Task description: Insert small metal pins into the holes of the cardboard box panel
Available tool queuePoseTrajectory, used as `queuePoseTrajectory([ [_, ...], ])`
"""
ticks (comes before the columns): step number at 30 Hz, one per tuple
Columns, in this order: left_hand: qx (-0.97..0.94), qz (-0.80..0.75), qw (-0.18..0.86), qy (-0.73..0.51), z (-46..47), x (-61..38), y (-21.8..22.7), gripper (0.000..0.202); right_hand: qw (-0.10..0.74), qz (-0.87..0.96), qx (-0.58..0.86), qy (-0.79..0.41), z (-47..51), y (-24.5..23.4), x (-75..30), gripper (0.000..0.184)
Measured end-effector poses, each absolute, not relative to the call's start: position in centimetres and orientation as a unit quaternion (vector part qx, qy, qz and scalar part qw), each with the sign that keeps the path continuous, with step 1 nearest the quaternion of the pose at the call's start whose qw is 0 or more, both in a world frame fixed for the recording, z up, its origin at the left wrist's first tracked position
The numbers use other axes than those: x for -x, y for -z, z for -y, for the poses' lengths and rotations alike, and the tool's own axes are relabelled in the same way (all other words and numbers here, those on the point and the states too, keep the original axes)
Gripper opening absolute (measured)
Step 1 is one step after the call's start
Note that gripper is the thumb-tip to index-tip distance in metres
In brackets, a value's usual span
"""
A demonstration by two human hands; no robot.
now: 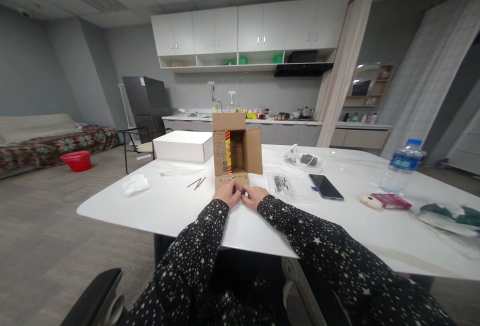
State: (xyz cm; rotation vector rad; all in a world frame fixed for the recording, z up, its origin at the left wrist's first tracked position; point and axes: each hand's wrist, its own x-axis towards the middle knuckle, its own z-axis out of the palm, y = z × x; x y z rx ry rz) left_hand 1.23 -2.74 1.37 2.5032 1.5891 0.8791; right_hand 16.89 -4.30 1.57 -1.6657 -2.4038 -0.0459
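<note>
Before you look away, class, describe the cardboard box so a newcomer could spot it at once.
Find the white table, then the left hand and right hand near its front edge. Just beyond them stands the cardboard box: brown and open, unlike the plain white box to its left.

No text legible. Blue label [402, 162] with white marks on plastic bottle [393, 181], right of frame: too small to read. Red-and-yellow strip [228, 152] on cardboard box [229, 122], center: unreadable. Pale sticker [142, 81] on refrigerator [144, 100], left of center: same. Maroon packet [394, 201], lower right: too blurred.
</note>
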Motion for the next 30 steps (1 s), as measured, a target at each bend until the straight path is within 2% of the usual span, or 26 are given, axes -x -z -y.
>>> queuePoseTrajectory([
  [13,-0.774,-0.464,0.069,-0.426,1.1,-0.7,0.2,0.01,0.106,0.816,0.568,0.003,4.5,-1.7,-16.9,0.031],
  [30,-0.804,-0.437,0.029,-0.402,1.8,-0.9,-0.3,0.008,0.111,0.823,0.557,0.017,4.3,-1.6,-17.0,0.032],
])
